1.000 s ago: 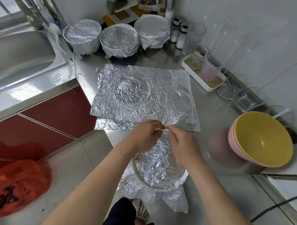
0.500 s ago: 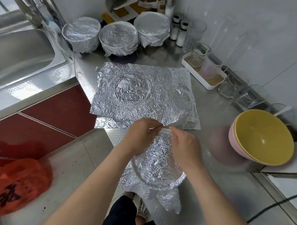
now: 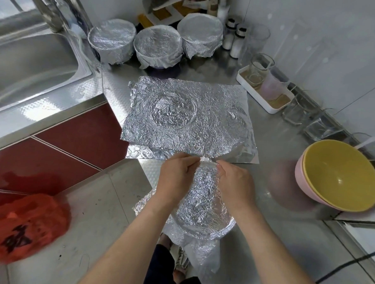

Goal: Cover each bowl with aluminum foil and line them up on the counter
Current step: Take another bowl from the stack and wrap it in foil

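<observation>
- At the near edge of the counter (image 3: 285,236) is the near bowl (image 3: 225,229), its mouth under crinkled foil (image 3: 201,192). I cannot tell whether it rests on the steel or is held up.
- The left hand (image 3: 177,175) grips the foil at the bowl's far rim, fingers curled and thumb and fingertips pinching the edge.
- The right hand (image 3: 234,182) does the same just beside it, fingers curled onto that far edge. The two hands are nearly touching.
- A loose skirt (image 3: 201,254) of the foil hangs below the bowl's near side, over the person's feet.
- Just beyond the hands, flat sheets (image 3: 215,126) lie stacked on the counter. The top one bears a round pressed mark.
- Against the back stand three covered bowls (image 3: 157,47) in a row, close together, next to the sink (image 3: 35,70).
- To the right of that row are two shakers (image 3: 229,34) with dark caps, then a tall clear glass (image 3: 256,41).
- A white tray (image 3: 269,108) along the wall holds a beaker (image 3: 259,68) and a pale cup (image 3: 273,85).
- At the right, a yellow bowl (image 3: 339,176) nests in a pink bowl (image 3: 305,185). Both are uncovered and well apart from the near bowl.
- A red bag (image 3: 21,227), blurred, shows at the lower left.
- A dark cable (image 3: 348,267) crosses the bottom right corner.
</observation>
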### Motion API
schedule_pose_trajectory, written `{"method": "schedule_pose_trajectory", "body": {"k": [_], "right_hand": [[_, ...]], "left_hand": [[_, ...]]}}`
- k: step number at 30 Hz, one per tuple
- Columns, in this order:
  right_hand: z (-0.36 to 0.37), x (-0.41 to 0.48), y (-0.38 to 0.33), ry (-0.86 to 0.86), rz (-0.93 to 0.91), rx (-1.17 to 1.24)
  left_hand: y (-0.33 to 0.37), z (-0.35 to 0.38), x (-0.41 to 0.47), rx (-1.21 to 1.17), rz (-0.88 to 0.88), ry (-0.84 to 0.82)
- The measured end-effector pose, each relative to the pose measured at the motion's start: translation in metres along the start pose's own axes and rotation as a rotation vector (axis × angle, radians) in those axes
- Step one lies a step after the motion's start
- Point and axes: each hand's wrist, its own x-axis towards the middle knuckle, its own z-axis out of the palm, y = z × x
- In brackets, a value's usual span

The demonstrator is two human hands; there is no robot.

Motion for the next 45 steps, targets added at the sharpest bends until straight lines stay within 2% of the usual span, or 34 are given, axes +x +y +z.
{"method": "schedule_pose_trajectory", "body": {"k": [4, 8, 13, 16, 18, 24, 31, 38, 42, 45], "right_hand": [[-0.003, -0.013, 0.001, 0.084, 0.186, 0.055], [-0.005, -0.024, 0.011, 0.087, 0.311, 0.123], [-0.010, -0.016, 0.004, -0.082, 0.218, 0.089], [-0.009, -0.002, -0.003, -0.146, 0.172, 0.150], [-0.006, 0.000, -0.005, -0.183, 0.173, 0.091], [-0.001, -0.008, -0.011, -0.222, 0.160, 0.094], [-0.005, 0.000, -0.008, -0.169, 0.245, 0.397], [0.001, -0.001, -0.005, -0.229, 0.085, 0.346], [0.005, -0.005, -0.003, -0.160, 0.080, 0.329], [0.005, -0.008, 0.000, -0.171, 0.089, 0.345]], "left_hand": [[0.005, 0.003, 0.002, 0.082, 0.095, -0.018], [0.003, 0.001, -0.008, 0.121, 0.033, -0.015], [-0.002, 0.009, -0.024, 0.155, 0.022, -0.081], [-0.002, 0.012, -0.024, 0.167, 0.049, -0.071], [-0.001, 0.012, -0.025, 0.144, 0.047, -0.060], [-0.008, 0.005, -0.035, 0.117, 0.067, -0.012], [-0.015, 0.000, -0.032, 0.164, -0.006, 0.097], [-0.016, -0.003, -0.029, 0.080, -0.045, 0.105], [-0.016, -0.002, -0.027, 0.069, -0.023, 0.098], [-0.016, -0.003, -0.026, 0.071, 0.015, 0.074]]}}
